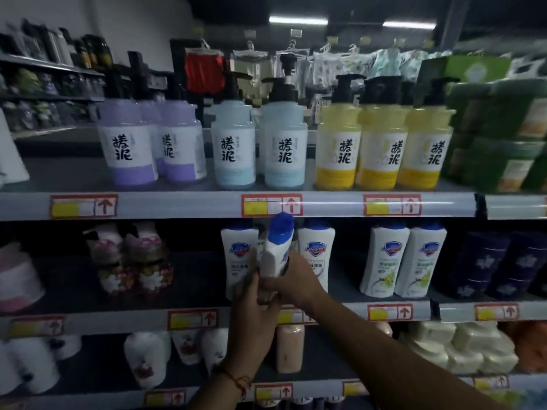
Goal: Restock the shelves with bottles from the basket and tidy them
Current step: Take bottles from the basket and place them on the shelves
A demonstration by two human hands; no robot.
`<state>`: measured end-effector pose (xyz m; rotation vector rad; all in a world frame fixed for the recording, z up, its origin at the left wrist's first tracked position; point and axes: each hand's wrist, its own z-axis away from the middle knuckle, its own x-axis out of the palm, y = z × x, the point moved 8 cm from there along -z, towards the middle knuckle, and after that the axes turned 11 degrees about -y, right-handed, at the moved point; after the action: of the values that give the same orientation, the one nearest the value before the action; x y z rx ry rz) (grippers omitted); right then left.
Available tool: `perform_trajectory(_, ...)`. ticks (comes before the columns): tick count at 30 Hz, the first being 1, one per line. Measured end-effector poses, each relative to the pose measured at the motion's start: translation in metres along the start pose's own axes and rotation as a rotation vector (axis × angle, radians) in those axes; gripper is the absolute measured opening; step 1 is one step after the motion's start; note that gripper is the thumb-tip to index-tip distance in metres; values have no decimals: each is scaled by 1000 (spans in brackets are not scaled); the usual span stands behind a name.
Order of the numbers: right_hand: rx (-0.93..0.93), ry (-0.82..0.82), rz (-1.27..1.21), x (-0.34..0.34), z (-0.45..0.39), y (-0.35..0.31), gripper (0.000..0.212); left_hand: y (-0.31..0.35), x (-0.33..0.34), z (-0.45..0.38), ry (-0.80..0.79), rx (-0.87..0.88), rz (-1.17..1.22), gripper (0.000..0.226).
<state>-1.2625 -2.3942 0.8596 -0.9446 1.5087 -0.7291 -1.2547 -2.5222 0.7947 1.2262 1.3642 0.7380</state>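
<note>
A white bottle with a blue cap (276, 247) is held tilted in front of the middle shelf (399, 312), its cap up near the price rail above. My right hand (296, 284) grips its lower body from the right. My left hand (254, 315) holds its base from below, fingers curled round it. Behind it stand two matching white blue-capped bottles, one at the left (238, 255) and one at the right (316, 250), with a gap between them. The basket is out of view.
On the top shelf (177, 204) stand purple (127, 143), light blue (284, 146) and yellow (381, 143) pump bottles. Two white bottles with green print (402, 261) and dark purple bottles (485, 261) stand to the right on the middle shelf. Lower shelves hold white bottles and soap packs.
</note>
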Motion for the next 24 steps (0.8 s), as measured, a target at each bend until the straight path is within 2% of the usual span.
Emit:
perform_trajectory(4, 94, 70, 6, 6, -13, 14, 39, -19, 16, -1, -134, -80, 67, 80)
perform_trajectory(8, 216, 99, -75, 6, -28, 36, 60, -21, 27, -3, -189, -86, 134, 76)
perform_trajectory(10, 231, 118, -99, 7, -33, 34, 51, -21, 31, -8, -214, -96, 154, 75)
perform_trajectory(13, 240, 156, -130, 6, -33, 25, 26, -20, 36, -16, -244, -82, 176, 81)
perform_trajectory(16, 282, 154, -201, 7, -35, 29, 29, -27, 39, -26, -272, -90, 209, 89)
perform_trajectory(19, 339, 162, -274, 13, -41, 39, 27, -29, 41, -38, -285, -74, 234, 85)
perform_trajectory(24, 390, 173, -495, 24, -39, 59, 30, -19, 39, -43, -312, -108, 116, 86)
